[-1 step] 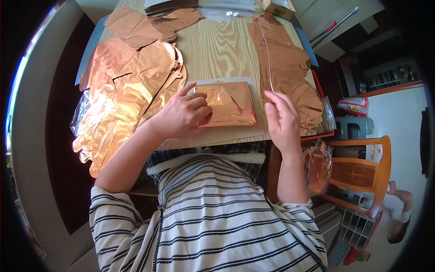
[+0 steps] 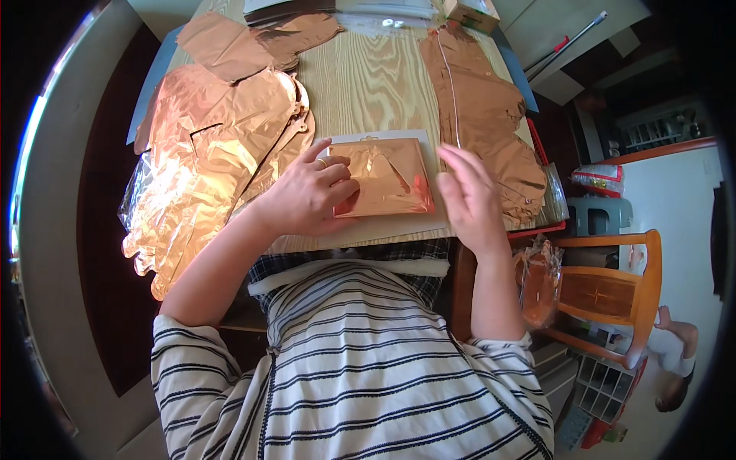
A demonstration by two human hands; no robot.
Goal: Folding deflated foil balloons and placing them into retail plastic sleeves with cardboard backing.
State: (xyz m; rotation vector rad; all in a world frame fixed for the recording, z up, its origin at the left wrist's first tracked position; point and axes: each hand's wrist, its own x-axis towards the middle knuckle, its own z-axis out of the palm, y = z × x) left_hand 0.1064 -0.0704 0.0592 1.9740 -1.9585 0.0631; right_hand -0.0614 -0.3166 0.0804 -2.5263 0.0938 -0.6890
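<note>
A folded copper-coloured foil sheet [image 2: 383,176], apparently a foil balloon, lies on a white card [image 2: 418,136] with a hanging slot at its top. My left hand [image 2: 310,188] presses on the foil's left edge, its fingers curled and the index finger reaching forward; the thumb is mostly hidden. Just off the card's right side, my right hand [image 2: 471,195] hovers with fingers stretched and nothing in them. Flat foil balloons [image 2: 207,161] are heaped to the left. More copper foil [image 2: 483,107] lies to the right, with a thin white strip [image 2: 452,92] along it.
The wood-grain table [image 2: 368,77] carries clear plastic sleeves [image 2: 376,19] and a small box [image 2: 471,14] at the far end. To the right stand a wooden chair [image 2: 613,295] and a bag of copper foil [image 2: 539,280]. Another person [image 2: 675,349] is at the far right.
My right hand has shifted slightly left, toward the card. The folded foil lies flatter along its right and near edges. My left hand has stayed in place.
</note>
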